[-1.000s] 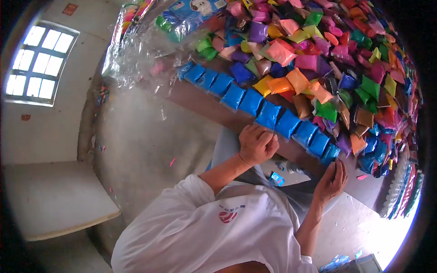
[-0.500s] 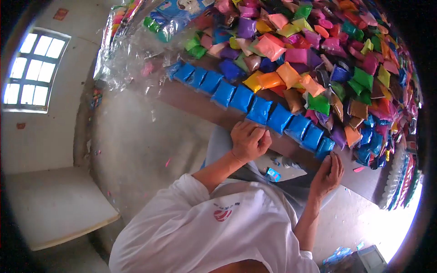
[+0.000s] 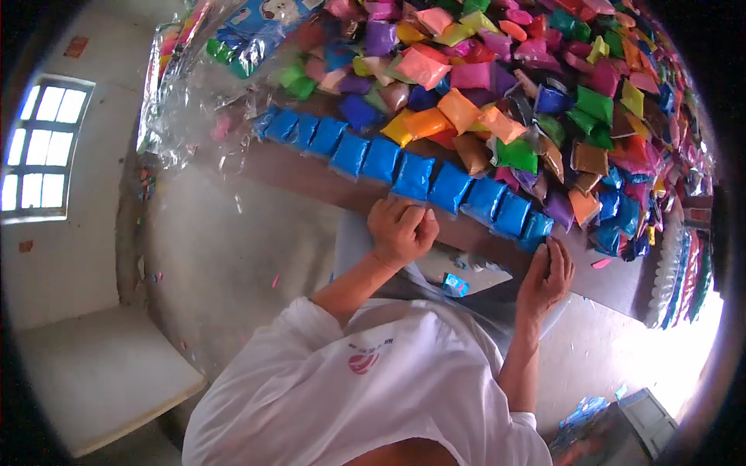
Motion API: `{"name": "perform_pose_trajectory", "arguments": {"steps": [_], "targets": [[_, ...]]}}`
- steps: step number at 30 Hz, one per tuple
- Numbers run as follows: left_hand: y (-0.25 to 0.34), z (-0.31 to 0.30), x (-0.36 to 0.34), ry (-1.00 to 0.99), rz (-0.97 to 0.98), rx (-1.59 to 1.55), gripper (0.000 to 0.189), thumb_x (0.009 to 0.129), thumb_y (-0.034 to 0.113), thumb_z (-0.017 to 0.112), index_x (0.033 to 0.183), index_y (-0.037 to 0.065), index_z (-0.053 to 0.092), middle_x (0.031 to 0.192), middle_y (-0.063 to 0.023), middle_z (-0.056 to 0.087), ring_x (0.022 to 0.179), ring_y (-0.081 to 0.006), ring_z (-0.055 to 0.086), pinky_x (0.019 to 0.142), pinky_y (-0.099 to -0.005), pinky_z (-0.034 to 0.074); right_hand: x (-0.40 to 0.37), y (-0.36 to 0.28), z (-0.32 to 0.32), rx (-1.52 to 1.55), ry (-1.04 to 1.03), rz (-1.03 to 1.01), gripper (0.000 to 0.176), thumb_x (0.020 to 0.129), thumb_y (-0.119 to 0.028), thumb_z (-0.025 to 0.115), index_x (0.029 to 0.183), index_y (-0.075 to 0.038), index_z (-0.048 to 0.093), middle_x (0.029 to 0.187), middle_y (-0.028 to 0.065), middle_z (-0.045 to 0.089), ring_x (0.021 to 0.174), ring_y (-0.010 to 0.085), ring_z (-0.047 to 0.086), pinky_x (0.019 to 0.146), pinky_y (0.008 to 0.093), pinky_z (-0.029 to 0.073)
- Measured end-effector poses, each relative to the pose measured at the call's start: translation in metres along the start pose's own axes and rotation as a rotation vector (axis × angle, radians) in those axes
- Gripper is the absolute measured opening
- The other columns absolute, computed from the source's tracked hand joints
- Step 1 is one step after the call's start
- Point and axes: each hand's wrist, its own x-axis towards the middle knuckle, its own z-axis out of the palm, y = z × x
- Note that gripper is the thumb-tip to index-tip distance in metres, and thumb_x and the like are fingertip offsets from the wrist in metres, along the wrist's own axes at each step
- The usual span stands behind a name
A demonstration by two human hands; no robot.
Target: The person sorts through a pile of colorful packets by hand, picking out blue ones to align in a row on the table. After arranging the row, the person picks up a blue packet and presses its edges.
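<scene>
At table edge (image 3: 326,186) | left hand (image 3: 402,231), right hand (image 3: 547,275) | near blue packet row (image 3: 413,176)

Barred window (image 3: 48,147), left wall (image 3: 58,272).

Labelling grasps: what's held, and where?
Can't tell: left hand at near edge of blue packet strip, mid-row; right hand by its end packet.

At 12 o'clock, the row of blue, pillow-shaped packets (image 3: 413,175) shows glossy, creased plastic film. The clear, baggy sheeting (image 3: 190,101) at 10 is crinkled, shiny plastic. The white T-shirt (image 3: 373,396) at 6 is matt, wrinkled cloth.
</scene>
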Motion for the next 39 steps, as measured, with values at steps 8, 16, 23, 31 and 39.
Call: {"name": "perform_pose_trajectory", "arguments": {"steps": [8,16,23,31,39], "targets": [[-0.002,0.001,-0.001,-0.014,0.011,-0.006,0.016,0.073,0.013,0.062,0.066,0.012,0.048,0.063,-0.0043,0.052,0.055,-0.0257,0.052,0.049,-0.0378,0.037,0.001,-0.003,-0.002,0.012,0.005,-0.001,0.019,0.084,-0.009,0.063,0.102,-0.005,0.067,0.106,0.0130,0.065,0.098,0.0298,0.059,0.089,0.0389,0.044],[-0.002,-0.002,-0.004,-0.071,0.009,0.010,0.012,0.076,0.009,0.061,0.069,0.010,0.052,0.066,-0.0048,0.052,0.058,-0.0262,0.053,0.052,-0.0379,0.039,0.002,-0.002,-0.003,0.063,0.005,0.012,0.019,0.083,-0.009,0.065,0.101,-0.003,0.066,0.104,0.0133,0.065,0.096,0.0299,0.059,0.086,0.0389,0.045],[0.000,0.001,0.000,-0.036,0.036,0.014,0.014,0.076,0.010,0.060,0.067,0.010,0.050,0.064,-0.0049,0.051,0.057,-0.0264,0.052,0.051,-0.0378,0.038,0.001,-0.002,-0.002,0.057,0.022,0.010,0.019,0.082,-0.009,0.066,0.100,-0.004,0.066,0.104,0.0131,0.064,0.095,0.0305,0.058,0.085,0.0393,0.045],[0.000,-0.002,0.003,-0.074,0.052,0.048,0.017,0.076,0.011,0.060,0.065,0.010,0.047,0.064,-0.0051,0.050,0.057,-0.0268,0.052,0.050,-0.0379,0.037,0.005,-0.007,-0.007,0.029,-0.029,0.004,0.026,0.079,-0.012,0.069,0.103,-0.004,0.065,0.108,0.0143,0.063,0.097,0.0324,0.058,0.085,0.0401,0.045],[0.000,-0.006,-0.003,-0.134,0.003,0.032,0.011,0.078,0.007,0.060,0.070,0.007,0.053,0.066,-0.0072,0.054,0.058,-0.0285,0.053,0.053,-0.0395,0.040,0.009,-0.006,-0.012,0.037,-0.065,0.035,0.036,0.075,-0.013,0.073,0.109,-0.004,0.062,0.110,0.0135,0.062,0.098,0.0325,0.058,0.085,0.0410,0.046]]}}
